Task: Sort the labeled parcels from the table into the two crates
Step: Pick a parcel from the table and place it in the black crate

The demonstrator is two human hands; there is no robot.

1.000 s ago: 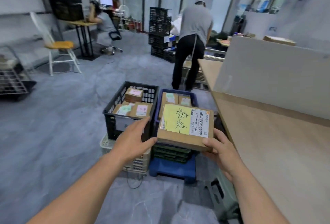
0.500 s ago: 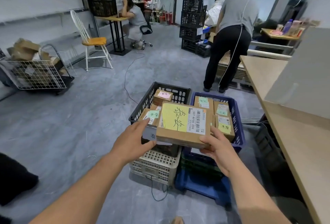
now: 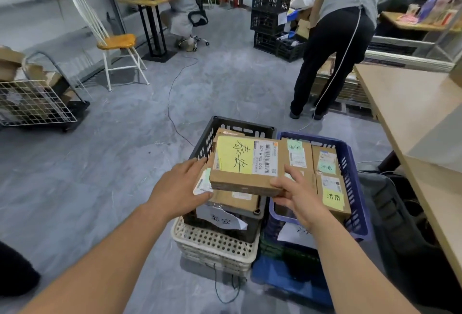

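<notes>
Centre frame, the parcel (image 3: 247,163) hangs over the black crate (image 3: 240,124), right hand (image 3: 297,196) pinching its near corner, left hand (image 3: 182,186) flat-fingered and seemingly just steadying its edge, so that one-corner grip could let it tip into the blue crate (image 3: 349,156).

Grey floor (image 3: 125,163) in front of me: cream crate (image 3: 215,243) and blue base crate (image 3: 287,278) stand directly on it, side by side. Wooden worktop (image 3: 405,103) at my right.

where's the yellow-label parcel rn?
Head view, centre: the yellow-label parcel is held over the black crate, just left of the blue crate, right hand gripping its near corner, left hand against its left edge.
</notes>
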